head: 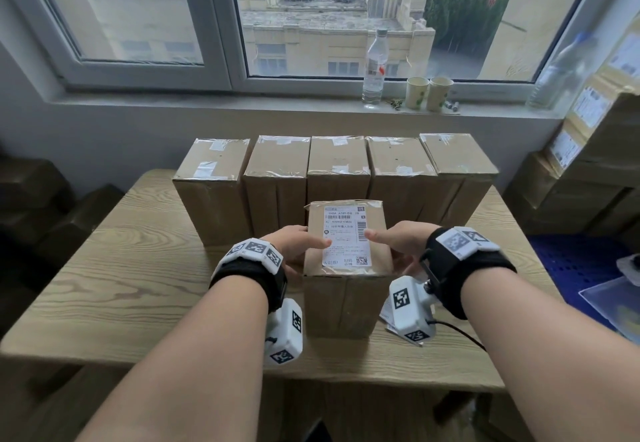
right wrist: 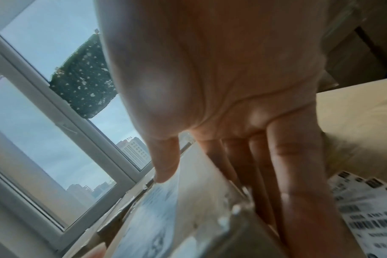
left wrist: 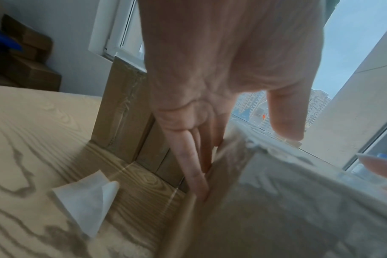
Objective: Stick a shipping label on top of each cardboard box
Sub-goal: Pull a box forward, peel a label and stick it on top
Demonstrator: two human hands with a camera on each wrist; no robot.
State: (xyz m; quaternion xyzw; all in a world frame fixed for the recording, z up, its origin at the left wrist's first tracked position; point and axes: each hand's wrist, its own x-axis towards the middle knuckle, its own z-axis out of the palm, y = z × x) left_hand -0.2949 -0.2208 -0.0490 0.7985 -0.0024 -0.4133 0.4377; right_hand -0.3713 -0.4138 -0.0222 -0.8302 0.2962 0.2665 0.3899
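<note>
A tall cardboard box (head: 341,303) stands at the front middle of the wooden table (head: 121,268), with a white shipping label (head: 346,237) lying flat on its top. My left hand (head: 304,247) lies against the box's left side, its thumb on the label's left edge. My right hand (head: 394,244) mirrors it on the right side, thumb on the label. In the left wrist view my fingers (left wrist: 197,174) lie straight along the box (left wrist: 276,218). The right wrist view shows my thumb touching the label (right wrist: 157,209). Behind stands a row of several unlabelled boxes (head: 341,164).
A peeled backing paper (left wrist: 86,197) lies on the table left of the box. Spare labels (right wrist: 369,209) lie to the right. A bottle (head: 375,67) and two cups (head: 429,93) stand on the windowsill. Labelled boxes (head: 588,164) are stacked at right above a blue crate (head: 571,268).
</note>
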